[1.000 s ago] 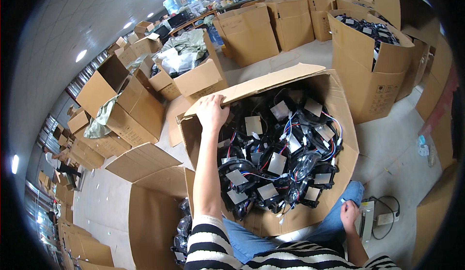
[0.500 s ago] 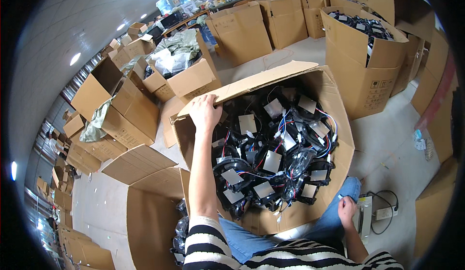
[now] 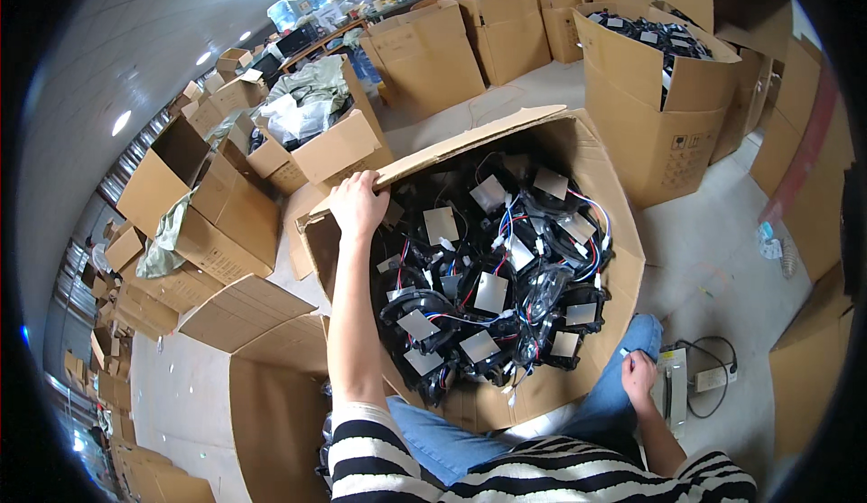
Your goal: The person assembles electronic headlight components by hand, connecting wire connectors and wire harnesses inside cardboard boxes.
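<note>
My left hand (image 3: 359, 203) is closed over the folded far-left edge of a large open cardboard box (image 3: 623, 259), which stands tilted in front of my legs. Inside lies a heap of black plastic parts with flat silver-grey plates (image 3: 490, 293), coloured wires and small white connectors. Some of the parts are in clear plastic bags (image 3: 547, 293). At the near right, my right hand (image 3: 639, 375) rests by my right knee with its fingers curled. A tiny pale thing shows at its fingertips, too small to name.
Another open carton (image 3: 271, 404) stands at my near left. A tall box of similar black parts (image 3: 664, 124) is at the far right. A power strip (image 3: 713, 378) with a black cable lies on the floor at right, beside a pale metal device (image 3: 670, 395).
The whole scene has shifted a little to the left and up in the picture. My left hand keeps its hold on the box edge; my right hand stays by the knee.
</note>
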Available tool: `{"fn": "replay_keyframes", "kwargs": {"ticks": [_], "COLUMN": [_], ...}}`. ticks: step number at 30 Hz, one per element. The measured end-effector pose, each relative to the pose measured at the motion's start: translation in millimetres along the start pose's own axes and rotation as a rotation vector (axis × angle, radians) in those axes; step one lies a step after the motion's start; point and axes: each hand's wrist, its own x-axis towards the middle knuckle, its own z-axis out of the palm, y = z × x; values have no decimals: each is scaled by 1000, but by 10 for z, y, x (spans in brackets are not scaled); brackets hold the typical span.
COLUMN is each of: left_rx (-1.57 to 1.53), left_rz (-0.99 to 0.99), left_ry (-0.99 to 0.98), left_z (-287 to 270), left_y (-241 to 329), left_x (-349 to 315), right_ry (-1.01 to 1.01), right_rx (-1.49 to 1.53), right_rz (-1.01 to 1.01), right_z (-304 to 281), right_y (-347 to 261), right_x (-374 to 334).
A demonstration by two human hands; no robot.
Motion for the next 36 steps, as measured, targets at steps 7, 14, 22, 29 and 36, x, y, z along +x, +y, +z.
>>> {"fn": "replay_keyframes", "kwargs": {"ticks": [7,14,22,29,36], "left_rx": [-12,45,-143,-107,139], "left_rz": [23,28,225,241,118], "left_ry": [-107,-164,67,8,-48], "left_z": [-22,-97,-882,-797,-340], "left_y": [-18,-45,311,130,-91], "left_x": [66,21,-1274,-744,-125], "right_ry": [-12,33,43,-28,-92], "right_rx": [4,25,25,-30,-34], "right_rz": [1,-24,119,25,-4], "right_z": [-34,2,-212,-189,3], "right_y": [30,76,676,323,310], "right_x": [-31,28,-392,-156,-85]}}
